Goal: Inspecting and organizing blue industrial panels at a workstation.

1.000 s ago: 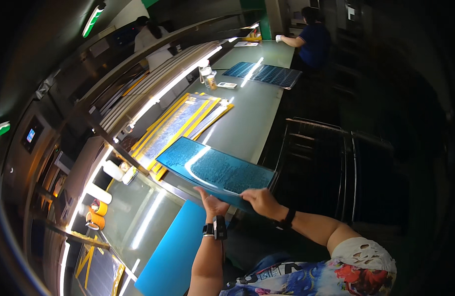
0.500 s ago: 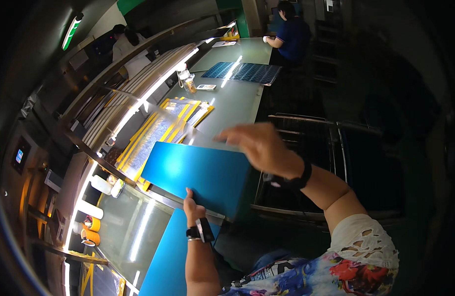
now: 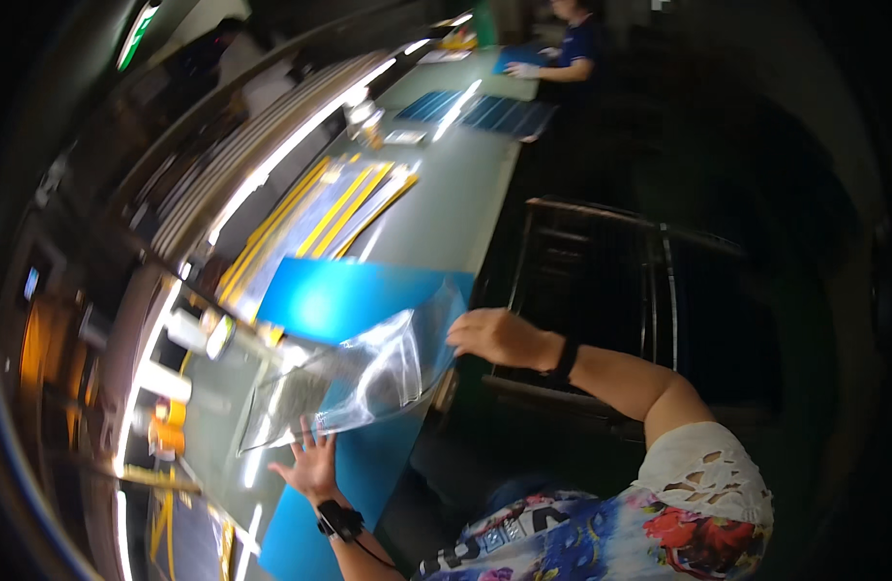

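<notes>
A clear plastic film [image 3: 393, 363], creased and shiny, stretches over two blue sheets. My right hand [image 3: 504, 339] pinches the film's right edge between closed fingers. By its near left edge, my left hand [image 3: 312, 472] has its fingers spread, fingertips at the film; whether they press on it I cannot tell. The far blue sheet [image 3: 344, 290] lies on the bench beyond the film. Below the film, a second blue sheet [image 3: 305, 533] runs along the near bench beside my left forearm.
Yellow-striped panels [image 3: 320, 218] lie farther along the bench [image 3: 436, 228]. Beyond them is a dark gridded panel [image 3: 480, 114]. At the far end a person's gloved hand [image 3: 523, 71] touches a blue sheet. Rolls of orange tape [image 3: 167, 431] stand at left; a metal rack [image 3: 601, 218] is at right.
My right hand has come down and nearer, now with the clear film spread from it. My left hand has left the far blue sheet, moved left and nearer, and spread its fingers.
</notes>
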A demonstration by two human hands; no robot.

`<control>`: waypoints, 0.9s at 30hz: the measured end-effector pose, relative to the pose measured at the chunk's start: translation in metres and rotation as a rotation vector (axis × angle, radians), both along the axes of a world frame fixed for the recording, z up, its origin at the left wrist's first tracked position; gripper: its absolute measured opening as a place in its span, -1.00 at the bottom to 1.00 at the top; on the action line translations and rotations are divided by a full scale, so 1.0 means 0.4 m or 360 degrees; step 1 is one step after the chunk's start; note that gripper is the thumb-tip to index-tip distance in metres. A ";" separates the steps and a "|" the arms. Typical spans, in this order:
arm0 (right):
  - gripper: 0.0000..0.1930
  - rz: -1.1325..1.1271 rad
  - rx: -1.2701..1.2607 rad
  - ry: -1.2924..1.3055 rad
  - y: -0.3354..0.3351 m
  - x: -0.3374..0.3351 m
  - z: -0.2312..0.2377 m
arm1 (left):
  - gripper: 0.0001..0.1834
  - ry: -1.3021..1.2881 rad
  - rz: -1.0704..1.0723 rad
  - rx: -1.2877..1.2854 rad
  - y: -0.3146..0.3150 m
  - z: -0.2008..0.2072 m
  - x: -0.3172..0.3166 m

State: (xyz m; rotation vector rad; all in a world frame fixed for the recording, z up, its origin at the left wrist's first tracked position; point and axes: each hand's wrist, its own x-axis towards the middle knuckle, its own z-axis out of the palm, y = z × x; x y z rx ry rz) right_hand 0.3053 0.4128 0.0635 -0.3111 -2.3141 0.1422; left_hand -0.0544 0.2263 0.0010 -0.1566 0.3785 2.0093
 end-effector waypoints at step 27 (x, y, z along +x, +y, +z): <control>-0.87 -0.0418 -0.1523 -0.0038 -0.241 -0.256 -0.202 | -0.84 0.0999 0.0959 -0.2042 -0.830 -0.006 0.058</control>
